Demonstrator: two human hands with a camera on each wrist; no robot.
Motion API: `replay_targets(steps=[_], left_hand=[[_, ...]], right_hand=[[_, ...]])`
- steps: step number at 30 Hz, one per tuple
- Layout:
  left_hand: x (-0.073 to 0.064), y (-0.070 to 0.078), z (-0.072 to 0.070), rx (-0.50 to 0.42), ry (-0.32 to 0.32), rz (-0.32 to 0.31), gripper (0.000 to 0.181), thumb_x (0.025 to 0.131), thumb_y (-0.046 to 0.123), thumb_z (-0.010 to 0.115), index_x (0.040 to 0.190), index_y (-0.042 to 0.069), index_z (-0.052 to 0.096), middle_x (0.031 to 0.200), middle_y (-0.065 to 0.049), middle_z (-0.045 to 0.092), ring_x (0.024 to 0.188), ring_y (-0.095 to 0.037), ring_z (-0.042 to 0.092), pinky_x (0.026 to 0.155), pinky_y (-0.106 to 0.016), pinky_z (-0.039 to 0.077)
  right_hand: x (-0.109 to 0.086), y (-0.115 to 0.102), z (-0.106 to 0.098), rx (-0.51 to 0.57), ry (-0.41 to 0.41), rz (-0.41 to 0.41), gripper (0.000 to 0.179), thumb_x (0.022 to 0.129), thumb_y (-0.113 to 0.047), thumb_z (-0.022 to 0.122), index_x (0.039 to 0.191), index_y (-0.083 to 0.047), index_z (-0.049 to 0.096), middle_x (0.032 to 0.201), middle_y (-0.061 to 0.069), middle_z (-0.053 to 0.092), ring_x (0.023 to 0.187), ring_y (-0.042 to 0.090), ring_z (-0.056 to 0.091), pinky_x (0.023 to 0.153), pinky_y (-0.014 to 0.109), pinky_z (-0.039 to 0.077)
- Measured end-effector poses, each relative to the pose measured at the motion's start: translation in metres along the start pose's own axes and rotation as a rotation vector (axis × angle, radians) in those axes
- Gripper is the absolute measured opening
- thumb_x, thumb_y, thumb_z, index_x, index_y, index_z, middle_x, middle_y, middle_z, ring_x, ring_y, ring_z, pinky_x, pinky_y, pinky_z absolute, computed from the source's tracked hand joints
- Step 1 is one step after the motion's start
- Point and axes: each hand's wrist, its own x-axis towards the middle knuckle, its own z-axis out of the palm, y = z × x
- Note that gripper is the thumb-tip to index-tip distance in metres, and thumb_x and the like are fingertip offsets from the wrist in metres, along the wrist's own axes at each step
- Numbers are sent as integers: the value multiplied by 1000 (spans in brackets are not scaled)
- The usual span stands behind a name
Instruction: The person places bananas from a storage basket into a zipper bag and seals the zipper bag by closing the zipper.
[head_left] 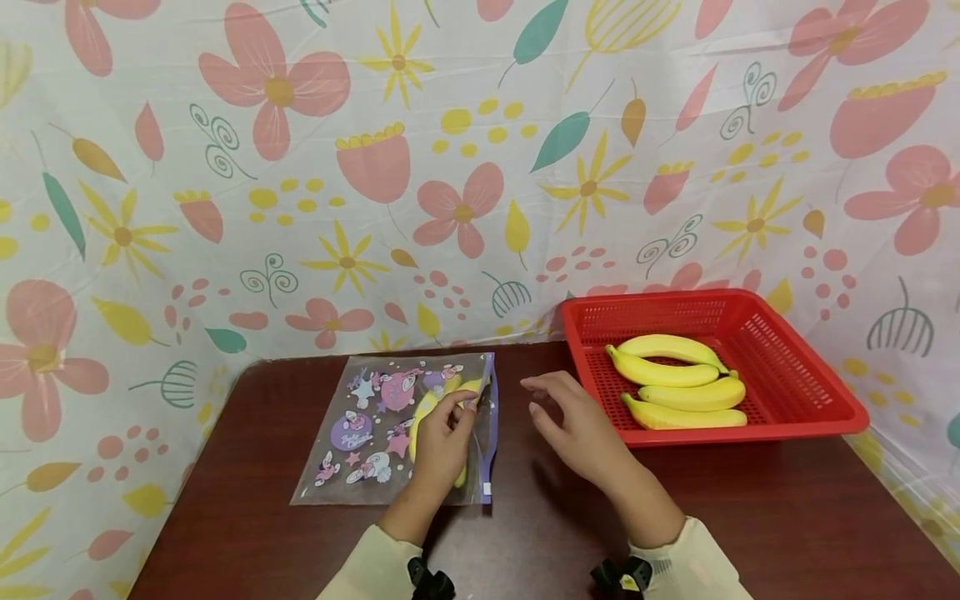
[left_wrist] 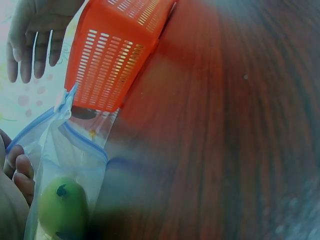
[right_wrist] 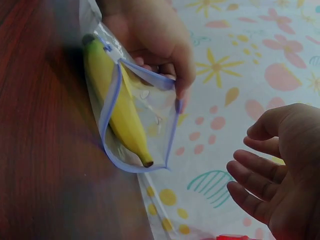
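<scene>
A clear zip bag [head_left: 318, 467] with pink and purple cartoon prints lies on the table, its purple zip edge facing right. Inside it are yellow bananas, one of them a banana [right_wrist: 122, 107] showing through the spread mouth in the right wrist view. My left hand [head_left: 442, 446] pinches the upper layer of the bag near the zip and holds the mouth apart. Between the bag and the red basket, my right hand [head_left: 588, 433] hovers with fingers loosely bent and nothing in it. Several bananas [head_left: 693, 396] lie side by side in the basket.
The red perforated plastic basket [head_left: 817, 417] stands at the right of the dark brown wooden table [head_left: 247, 433]. A white cloth [head_left: 465, 100] with flower prints hangs behind the table and along both sides. Both wrists wear black straps with small devices.
</scene>
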Motion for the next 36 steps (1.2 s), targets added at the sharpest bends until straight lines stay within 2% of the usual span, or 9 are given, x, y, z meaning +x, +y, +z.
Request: replay_targets(steps=[9, 15, 19, 25, 31, 36], left_hand=[[0, 0, 1, -4, -11, -10, 19, 97, 16, 65, 113, 13, 74, 65, 4, 51, 52, -3, 43, 48, -21, 37], [0, -1, 1, -4, -8, -12, 19, 97, 16, 64, 113, 14, 74, 65, 4, 50, 52, -3, 42, 48, -21, 37], [-1, -1, 1, -4, -8, -10, 20, 97, 17, 64, 113, 13, 74, 65, 5, 50, 52, -3, 42, 48, -21, 36], [-1, -2, 1, -10, -9, -10, 20, 97, 17, 64, 113, 12, 74, 65, 5, 49, 52, -3, 42, 48, -21, 36], [0, -2, 1, -5, -11, -7, 19, 97, 17, 64, 113, 13, 74, 65, 4, 50, 52, -2, 41, 48, -21, 36], [0, -3, 1, 1, -8, -1, 20, 97, 16, 63, 113, 13, 74, 64, 5, 49, 52, -2, 41, 48, -21, 35]], right_hand=[[1, 8, -12, -21, 57, 5, 35, 95, -13, 67, 130, -14, 64, 121, 4, 63, 109, 19, 61, 94, 46, 56], [1, 19, -21, -35, 79, 46, 36, 96, -15, 66, 132, -14, 62, 121, 4, 63, 109, 19, 61, 91, 45, 56], [0, 27, -28, -43, 85, 76, 37, 96, -14, 66, 132, -13, 62, 122, 4, 62, 109, 19, 61, 92, 46, 56], [-4, 39, -40, -80, 130, 92, 35, 97, -12, 64, 131, -9, 62, 122, 10, 62, 113, 26, 59, 100, 54, 50], [-9, 48, -49, -126, 157, 126, 35, 98, -11, 60, 133, -7, 61, 122, 13, 61, 110, 28, 59, 93, 53, 52], [-11, 53, -55, -154, 148, 160, 36, 98, -10, 59, 133, -6, 60, 121, 15, 61, 107, 29, 60, 90, 53, 52]])
